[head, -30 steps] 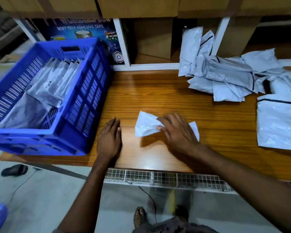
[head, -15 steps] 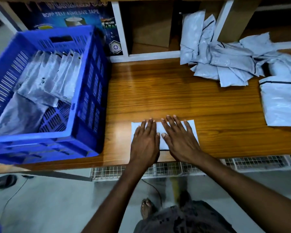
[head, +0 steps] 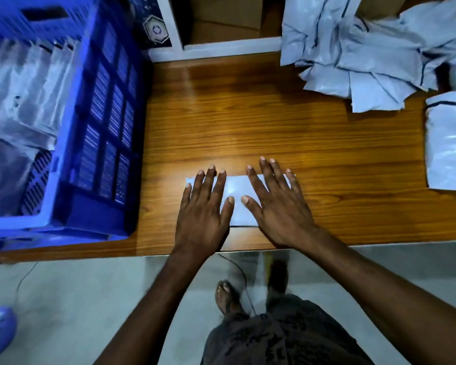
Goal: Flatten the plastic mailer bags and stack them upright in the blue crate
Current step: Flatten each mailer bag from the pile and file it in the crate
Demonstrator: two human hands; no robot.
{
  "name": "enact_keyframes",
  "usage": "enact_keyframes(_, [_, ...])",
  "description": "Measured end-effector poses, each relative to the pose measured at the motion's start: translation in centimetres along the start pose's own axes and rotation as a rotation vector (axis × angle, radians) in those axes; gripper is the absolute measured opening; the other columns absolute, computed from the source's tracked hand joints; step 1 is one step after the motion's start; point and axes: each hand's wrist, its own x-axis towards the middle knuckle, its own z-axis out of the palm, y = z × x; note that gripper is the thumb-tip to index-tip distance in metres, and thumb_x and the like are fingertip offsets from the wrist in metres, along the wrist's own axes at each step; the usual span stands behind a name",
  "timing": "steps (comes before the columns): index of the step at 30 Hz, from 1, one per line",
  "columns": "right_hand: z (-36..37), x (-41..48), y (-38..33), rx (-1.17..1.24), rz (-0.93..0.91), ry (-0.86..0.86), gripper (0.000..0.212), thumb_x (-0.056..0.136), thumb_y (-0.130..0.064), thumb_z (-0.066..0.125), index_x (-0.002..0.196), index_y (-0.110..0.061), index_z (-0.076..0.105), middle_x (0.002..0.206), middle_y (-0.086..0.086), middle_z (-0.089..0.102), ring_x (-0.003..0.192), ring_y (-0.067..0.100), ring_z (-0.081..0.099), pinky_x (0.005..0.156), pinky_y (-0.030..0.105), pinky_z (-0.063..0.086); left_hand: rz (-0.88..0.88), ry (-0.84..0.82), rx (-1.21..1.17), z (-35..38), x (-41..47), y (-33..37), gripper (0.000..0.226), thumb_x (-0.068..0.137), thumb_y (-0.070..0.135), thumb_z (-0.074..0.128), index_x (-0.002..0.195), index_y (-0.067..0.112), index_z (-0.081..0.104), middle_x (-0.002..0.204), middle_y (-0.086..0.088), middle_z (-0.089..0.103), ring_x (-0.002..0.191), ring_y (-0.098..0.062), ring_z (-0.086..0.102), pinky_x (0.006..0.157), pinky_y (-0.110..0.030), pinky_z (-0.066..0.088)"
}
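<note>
Tabletop (head: 248, 122): the near edge runs across the frame just below my wrists. The far edge meets a white shelf frame (head: 232, 46) near the top of the frame. A strip of bare wood lies open between these two edges, from centre to upper centre.

Left limit: the blue crate (head: 71, 133) fills the upper left and left of the frame. Its latticed right wall stands left of my left hand (head: 204, 209), apart from it, with a band of bare wood between. The crate's near corner sits close to the near edge of the tabletop. Grey mailer bags (head: 24, 96) lie inside in an overlapping row. The view there is blurred, so I cannot tell how upright they stand.

Right limit: a loose pile of mailer bags (head: 366, 54) occupies the upper right. One separate bag (head: 448, 143) lies flat at the right edge of the frame, well apart from my right hand (head: 279, 206).

Work item: one white mailer bag (head: 236, 198) lies flat at lower centre, its long side parallel to the near edge of the tabletop and close to it.

Hands: both lie palm down on this bag with fingers straight and spread, gripping nothing. The left hand covers the bag's left part, the right hand its right part. The thumbs point toward each other with a strip of bag visible between them. Fingertips reach to or just past the bag's far edge.

Below the tabletop, the floor (head: 77, 299) is visible.
</note>
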Motion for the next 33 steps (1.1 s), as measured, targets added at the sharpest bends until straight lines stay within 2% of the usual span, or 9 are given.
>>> enact_keyframes(5, [-0.8,0.7,0.5,0.039,-0.073,-0.067,0.069,0.104,-0.064,0.009,0.162,-0.029,-0.006,0.169,0.003,-0.014,0.155,0.019,-0.017,0.125,0.047,-0.004,-0.016,-0.079,-0.051,-1.1,0.5,0.3,0.060,0.109,0.050,0.021,0.165,0.028,0.016,0.172,0.006,0.011,0.158,-0.013,0.004,0.126,-0.036,0.002])
enact_keyframes(8, [-1.6,0.9,1.0,0.083,-0.097,-0.182,0.069,0.104,-0.062,0.011,0.161,-0.030,-0.009,0.166,0.002,-0.026,0.151,0.017,-0.030,0.123,0.051,-0.011,-0.074,-0.042,-0.078,-2.7,0.6,0.3,0.053,0.110,0.044,0.028,0.159,0.026,0.034,0.162,0.002,0.039,0.150,-0.018,0.029,0.122,-0.044,0.020])
enact_keyframes(10, [-2.6,1.3,1.2,0.116,-0.122,-0.170,0.065,0.105,-0.059,0.024,0.161,-0.029,0.007,0.169,0.003,-0.018,0.152,0.019,-0.027,0.122,0.056,-0.009,-0.063,0.005,0.022,-3.7,1.2,0.1,0.045,0.106,0.038,0.048,0.149,0.025,0.050,0.141,-0.004,0.057,0.132,-0.030,0.048,0.109,-0.048,0.034])
enact_keyframes(12, [-4.0,1.7,1.1,0.120,-0.158,-0.105,0.056,0.100,-0.051,0.047,0.150,-0.028,0.034,0.168,0.003,0.013,0.156,0.020,-0.003,0.122,0.058,-0.004,-0.061,-0.023,0.031,-5.1,1.5,0.1,0.042,0.098,0.039,0.062,0.138,0.027,0.059,0.125,-0.004,0.062,0.118,-0.034,0.054,0.099,-0.045,0.039])
enact_keyframes(14, [-6.1,1.9,0.9,0.127,-0.172,-0.022,0.042,0.092,-0.041,0.062,0.131,-0.030,0.049,0.145,-0.003,0.050,0.144,0.020,0.034,0.118,0.052,0.008,-0.025,-0.014,-0.058,-6.9,1.9,0.1,0.037,0.092,0.039,0.071,0.127,0.028,0.065,0.113,-0.003,0.063,0.107,-0.031,0.058,0.087,-0.042,0.044])
enact_keyframes(19, [-11.3,0.4,0.4,0.172,-0.236,0.330,0.033,0.090,-0.013,0.071,0.121,-0.024,0.067,0.111,-0.002,0.069,0.104,0.024,0.063,0.090,0.041,0.039,0.121,0.189,-0.200,-11.3,0.5,0.4,0.023,0.092,0.033,0.075,0.109,0.030,0.060,0.106,0.002,0.066,0.092,-0.023,0.062,0.067,-0.036,0.048])
enact_keyframes(24, [-10.2,-4.2,0.4,-0.088,-0.355,0.593,0.028,0.087,-0.003,0.067,0.112,-0.013,0.075,0.104,0.011,0.068,0.091,0.032,0.061,0.072,0.039,0.047,0.402,0.520,-0.029,-9.4,-3.2,0.5,0.019,0.092,0.010,0.066,0.110,0.008,0.073,0.113,-0.010,0.074,0.103,-0.023,0.066,0.081,-0.033,0.053])
enact_keyframes(29, [-3.7,-10.0,1.7,-0.087,-0.283,0.190,0.056,0.068,-0.005,0.073,0.123,-0.015,0.070,0.132,0.011,0.066,0.112,0.031,0.066,0.089,0.043,0.051,0.448,0.116,-0.058,-3.6,-7.4,-0.7,0.029,0.083,0.009,0.076,0.110,0.018,0.073,0.130,-0.004,0.070,0.119,-0.023,0.067,0.089,-0.040,0.059])
enact_keyframes(33, [-3.5,-10.1,0.4,0.136,-0.095,0.135,0.055,0.084,-0.029,0.043,0.131,-0.017,0.067,0.143,0.004,0.060,0.132,0.024,0.055,0.107,0.043,0.041,0.295,0.143,-0.199,-3.8,-7.2,1.0,0.033,0.097,0.025,0.057,0.127,0.015,0.068,0.132,-0.001,0.068,0.123,-0.021,0.060,0.099,-0.036,0.046])
